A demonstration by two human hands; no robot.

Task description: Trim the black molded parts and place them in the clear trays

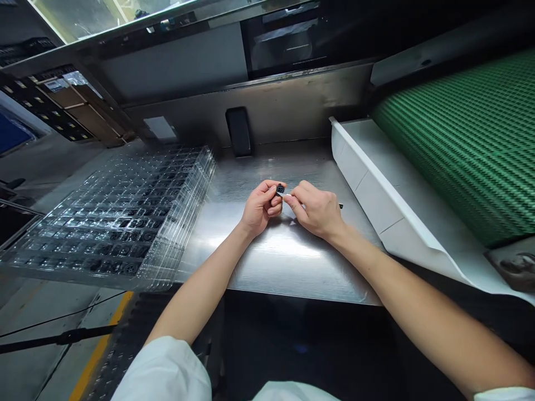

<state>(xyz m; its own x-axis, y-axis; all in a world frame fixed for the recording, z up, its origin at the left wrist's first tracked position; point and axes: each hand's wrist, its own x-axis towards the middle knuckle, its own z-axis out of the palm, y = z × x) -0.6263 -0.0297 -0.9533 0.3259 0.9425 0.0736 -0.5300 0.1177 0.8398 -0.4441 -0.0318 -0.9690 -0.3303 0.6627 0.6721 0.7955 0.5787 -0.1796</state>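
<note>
Over the metal table [301, 245], my left hand [259, 206] is closed around a small round black plastic part [280, 189] with holes in its face. My right hand [315, 209] is closed in a pinch beside it, fingertips close to the part. A slim tool seems to be in that hand: a pale tip touches or nearly touches the part, and a dark end [341, 206] shows past the knuckles. The fingers hide most of the tool, so its exact kind cannot be made out.
At left lies a stack of clear plastic trays [121, 217] with black round parts in its pockets. A black phone-like slab [239, 132] leans on the back panel. To the right, a white chute [376, 189] borders a green conveyor belt [472, 139].
</note>
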